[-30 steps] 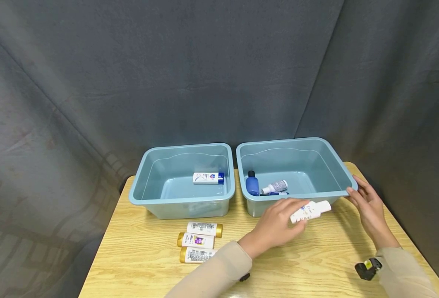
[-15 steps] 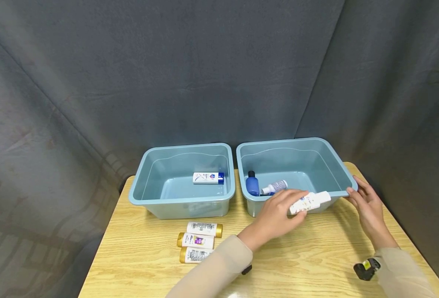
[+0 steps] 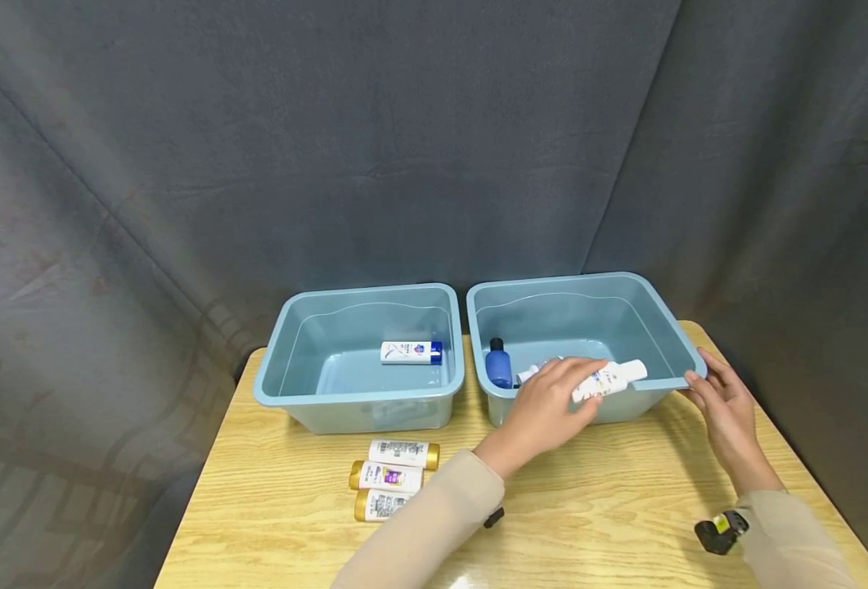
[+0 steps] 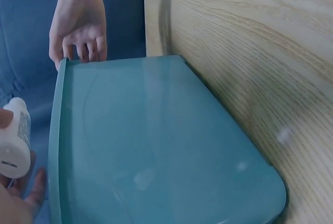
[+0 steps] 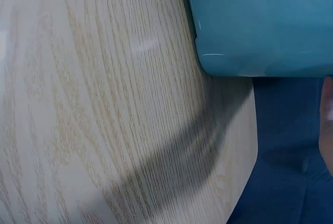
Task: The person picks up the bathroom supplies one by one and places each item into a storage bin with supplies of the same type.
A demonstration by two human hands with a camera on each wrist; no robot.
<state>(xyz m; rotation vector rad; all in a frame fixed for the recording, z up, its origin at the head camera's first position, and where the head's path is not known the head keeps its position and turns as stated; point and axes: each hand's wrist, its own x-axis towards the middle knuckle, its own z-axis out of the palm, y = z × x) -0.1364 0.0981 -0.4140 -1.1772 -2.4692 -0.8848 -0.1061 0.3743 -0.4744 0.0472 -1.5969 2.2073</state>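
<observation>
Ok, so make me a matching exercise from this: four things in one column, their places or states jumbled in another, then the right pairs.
Column one:
1. Left hand
2. Right hand
3. Blue bottle with a black cap
4. Three gold-capped bottles

Column two:
A. Lying on the table
B. Holding the rim of the right bin
C. Inside the right bin
D. Gripping a white bottle

Pairs: 1-D, 2-B, 3-C, 4-A.

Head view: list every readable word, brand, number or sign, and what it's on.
None reads for certain.
White plastic bottle in the left hand: lettering too blurred.
White bottle with blue cap: print too small.
Three white bottles with gold caps: label print too small.
Partly hidden white bottle: nothing readable.
Blue bottle with black cap: no lettering visible.
</observation>
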